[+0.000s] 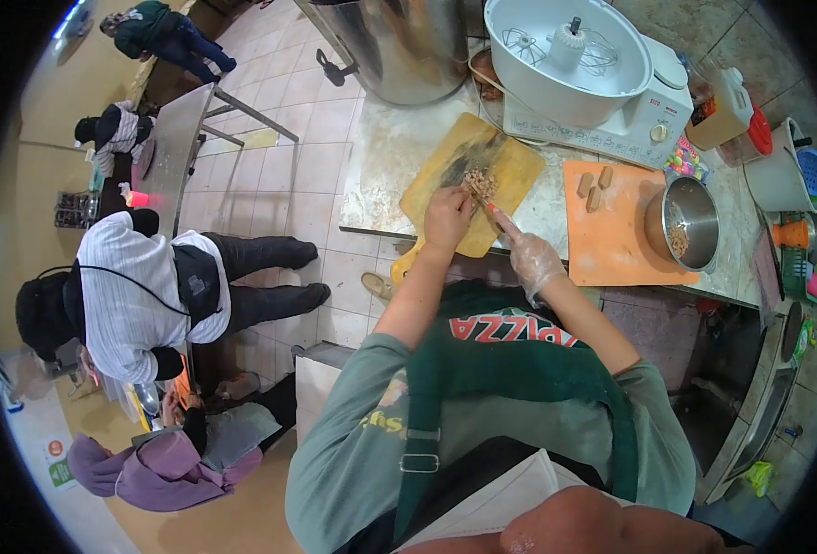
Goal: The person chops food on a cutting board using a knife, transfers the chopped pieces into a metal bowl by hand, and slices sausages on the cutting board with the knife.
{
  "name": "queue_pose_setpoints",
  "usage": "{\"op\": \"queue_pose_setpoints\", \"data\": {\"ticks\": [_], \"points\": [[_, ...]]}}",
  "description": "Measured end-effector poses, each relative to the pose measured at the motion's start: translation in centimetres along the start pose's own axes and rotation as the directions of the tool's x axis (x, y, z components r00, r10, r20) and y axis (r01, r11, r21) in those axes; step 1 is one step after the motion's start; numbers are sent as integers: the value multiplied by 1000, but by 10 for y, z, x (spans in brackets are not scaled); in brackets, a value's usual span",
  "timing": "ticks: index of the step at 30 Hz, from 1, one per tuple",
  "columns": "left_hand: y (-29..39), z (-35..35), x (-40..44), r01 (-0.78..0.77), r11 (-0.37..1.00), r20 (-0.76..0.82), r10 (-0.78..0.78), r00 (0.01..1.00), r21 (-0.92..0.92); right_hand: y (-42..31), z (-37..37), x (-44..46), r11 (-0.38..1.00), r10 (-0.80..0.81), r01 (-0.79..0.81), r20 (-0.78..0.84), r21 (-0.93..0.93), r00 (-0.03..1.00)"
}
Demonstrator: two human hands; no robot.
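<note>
My right hand (536, 260), in a clear plastic glove, grips a knife (492, 210) by its reddish handle. The blade points away from me over a heap of chopped sausage (480, 184). Bare and curled, my left hand (447, 218) rests beside the heap at the knife's left; whatever its fingertips hold is hidden. Under both lies a worn yellow cutting board (519, 171) with a dark patch near its middle. To the right, three sausage pieces (593, 198) lie on an orange board (602, 256), where a steel pot (701, 217) contains more chopped bits.
A white stand mixer (602, 120) stands behind the boards, beside a large metal container (399, 55). Bottles (724, 106) and tubs crowd the right end of the counter (376, 180). Several people work at the left, including one in a white striped top (127, 286).
</note>
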State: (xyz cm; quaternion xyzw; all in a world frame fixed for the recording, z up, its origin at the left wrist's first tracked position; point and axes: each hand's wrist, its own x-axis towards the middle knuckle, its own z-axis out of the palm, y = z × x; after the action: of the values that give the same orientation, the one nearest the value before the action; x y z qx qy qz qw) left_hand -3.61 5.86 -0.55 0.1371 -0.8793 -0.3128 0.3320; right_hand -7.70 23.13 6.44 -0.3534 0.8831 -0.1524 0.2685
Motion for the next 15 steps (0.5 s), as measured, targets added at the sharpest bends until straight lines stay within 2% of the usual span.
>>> {"op": "queue_pose_setpoints", "data": {"ticks": [5,8,10,15], "points": [[1,-1,1,26,999,48,-28,998,36,2,17,22,998,-61,60,-36,-35,997],[4,-4,3,44,996,55,-48,997,78,3,16,13,999,-35,35,-30,14,999],[3,-3,2,52,995,42,-55,998,80,5,12,-2,997,63,-60,93,-39,994],[1,-4,2,91,995,35,-92,995,27,13,11,-18,999,36,-35,53,-11,998]]}}
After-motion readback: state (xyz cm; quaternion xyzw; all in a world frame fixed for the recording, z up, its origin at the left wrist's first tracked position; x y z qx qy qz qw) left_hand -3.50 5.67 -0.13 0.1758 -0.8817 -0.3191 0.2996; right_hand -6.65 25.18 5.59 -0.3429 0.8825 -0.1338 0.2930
